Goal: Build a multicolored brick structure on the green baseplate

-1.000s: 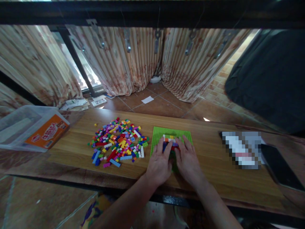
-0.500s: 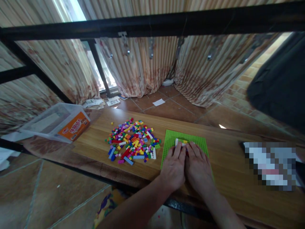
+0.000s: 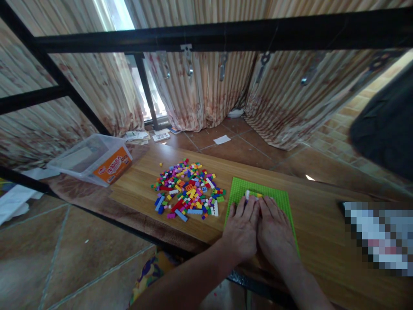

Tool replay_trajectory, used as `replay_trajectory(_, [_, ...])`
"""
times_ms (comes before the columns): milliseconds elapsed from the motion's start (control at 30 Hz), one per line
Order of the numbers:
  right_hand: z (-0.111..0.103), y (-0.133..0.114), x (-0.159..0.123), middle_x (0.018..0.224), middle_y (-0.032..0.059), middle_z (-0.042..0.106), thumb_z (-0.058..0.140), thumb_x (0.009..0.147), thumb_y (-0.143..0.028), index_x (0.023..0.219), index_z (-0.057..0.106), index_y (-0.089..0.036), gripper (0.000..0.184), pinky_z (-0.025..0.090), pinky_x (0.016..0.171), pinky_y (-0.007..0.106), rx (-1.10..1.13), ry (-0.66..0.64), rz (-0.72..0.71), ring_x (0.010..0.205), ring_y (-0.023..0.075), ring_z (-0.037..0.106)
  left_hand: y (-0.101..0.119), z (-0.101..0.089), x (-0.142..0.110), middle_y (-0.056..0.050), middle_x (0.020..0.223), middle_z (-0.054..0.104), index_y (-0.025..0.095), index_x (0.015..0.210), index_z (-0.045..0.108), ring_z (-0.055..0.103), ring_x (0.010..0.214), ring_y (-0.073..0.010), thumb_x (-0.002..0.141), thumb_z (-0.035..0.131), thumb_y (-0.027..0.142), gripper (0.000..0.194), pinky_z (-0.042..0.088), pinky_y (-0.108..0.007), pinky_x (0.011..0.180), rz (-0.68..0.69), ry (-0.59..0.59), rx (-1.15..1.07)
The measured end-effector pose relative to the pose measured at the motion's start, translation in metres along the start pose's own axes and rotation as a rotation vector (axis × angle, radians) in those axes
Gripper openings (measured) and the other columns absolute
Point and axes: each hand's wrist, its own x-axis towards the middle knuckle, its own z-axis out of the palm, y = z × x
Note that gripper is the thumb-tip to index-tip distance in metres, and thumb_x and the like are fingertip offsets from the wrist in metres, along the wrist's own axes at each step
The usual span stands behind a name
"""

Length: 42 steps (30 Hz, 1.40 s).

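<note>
A green studded baseplate (image 3: 238,185) lies on the wooden table, partly covered by both hands. My left hand (image 3: 241,227) rests flat, palm down, on bricks assembled there. Beside it, touching along the thumb side, my right hand (image 3: 276,227) also lies flat with fingers stretched forward. Past the fingertips a white brick (image 3: 247,193) and a yellow brick (image 3: 259,195) show; the rest of the build is hidden under the hands. To the left of the plate spreads a pile of loose colourful bricks (image 3: 190,189).
A clear plastic box (image 3: 74,165) with an orange label stands at the table's left end. On the right lies a pixelated flat item (image 3: 377,237). A black metal bar (image 3: 226,36) crosses above the far side, with striped curtains (image 3: 200,94) behind.
My hands have come together and flattened over the bricks, which showed between the fingers earlier. The camera has turned left, so the table's things appear farther right.
</note>
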Motion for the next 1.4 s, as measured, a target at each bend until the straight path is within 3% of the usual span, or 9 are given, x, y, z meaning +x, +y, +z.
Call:
replay_trajectory(200, [-0.003,0.001,0.004,0.142,0.0172,0.054,0.034,0.095,-0.019,0.131,0.055,-0.012,0.042,0.04,0.106,0.052,0.06,0.018,0.023,0.133,0.0305,0.048,-0.003,-0.003,0.0,-0.013,0.162,0.025,0.011,0.154,0.024,0.025,0.146,-0.036,0.077,0.053,0.022,0.082,0.025,-0.058,0.118,0.005,0.04,-0.135])
replay_trajectory(333, [-0.009,-0.001,0.009,0.132,0.0169,0.061,0.041,0.094,-0.024,0.122,0.061,-0.014,0.036,0.042,0.102,0.053,0.144,0.095,0.041,0.124,0.031,0.055,-0.005,-0.017,-0.002,-0.017,0.156,0.034,0.011,0.148,0.035,0.034,0.141,-0.0325,0.074,0.053,0.014,0.076,0.032,-0.051,0.118,0.031,0.114,-0.228])
replay_trajectory(533, [-0.017,-0.02,0.017,0.114,0.0118,0.069,0.048,0.093,-0.027,0.11,0.067,-0.019,0.026,0.045,0.099,0.051,0.334,0.317,-0.008,0.105,0.0267,0.062,-0.035,-0.047,0.007,-0.013,0.135,0.057,0.015,0.131,0.054,0.05,0.128,-0.0246,0.074,0.043,-0.001,0.06,0.039,-0.045,0.114,-0.087,0.449,-0.321])
replay_trajectory(667, [-0.011,-0.041,0.019,0.106,0.0094,0.072,0.049,0.094,-0.021,0.104,0.069,-0.019,0.023,0.049,0.096,0.046,0.433,0.303,-0.095,0.1,0.0237,0.063,-0.074,-0.066,0.015,-0.012,0.125,0.064,0.015,0.12,0.062,0.056,0.122,-0.0248,0.075,0.044,0.0,0.051,0.043,-0.045,0.11,-0.271,0.685,-0.399])
replay_trajectory(733, [-0.005,-0.052,0.022,0.105,0.01,0.071,0.047,0.094,-0.017,0.105,0.069,-0.018,0.024,0.051,0.093,0.042,0.467,0.258,-0.129,0.099,0.0229,0.063,-0.091,-0.074,0.016,-0.011,0.12,0.066,0.016,0.116,0.065,0.06,0.117,-0.0246,0.074,0.046,0.001,0.048,0.045,-0.045,0.107,-0.362,0.736,-0.451])
replay_trajectory(867, [0.008,-0.07,0.03,0.108,0.0111,0.069,0.043,0.094,-0.013,0.109,0.069,-0.017,0.03,0.051,0.092,0.039,0.506,0.155,-0.151,0.102,0.0228,0.061,-0.108,-0.083,0.014,-0.008,0.11,0.07,0.017,0.111,0.068,0.065,0.104,-0.0224,0.075,0.049,0.006,0.043,0.051,-0.04,0.099,-0.49,0.745,-0.543])
replay_trajectory(1100, [0.021,-0.085,0.044,0.107,0.0108,0.067,0.043,0.089,-0.008,0.107,0.071,-0.018,0.034,0.05,0.091,0.038,0.428,0.0,-0.155,0.097,0.023,0.059,-0.107,-0.088,0.01,-0.007,0.098,0.071,0.015,0.111,0.067,0.065,0.092,-0.0207,0.079,0.053,0.017,0.035,0.052,-0.035,0.088,-0.512,0.629,-0.609])
replay_trajectory(1400, [0.016,-0.091,0.044,0.099,0.0121,0.065,0.048,0.089,-0.011,0.108,0.069,-0.015,0.029,0.05,0.088,0.04,0.385,-0.013,-0.115,0.094,0.0253,0.057,-0.106,-0.088,0.012,-0.006,0.097,0.071,0.015,0.108,0.069,0.065,0.087,-0.0197,0.081,0.054,0.021,0.031,0.052,-0.033,0.084,-0.492,0.604,-0.627])
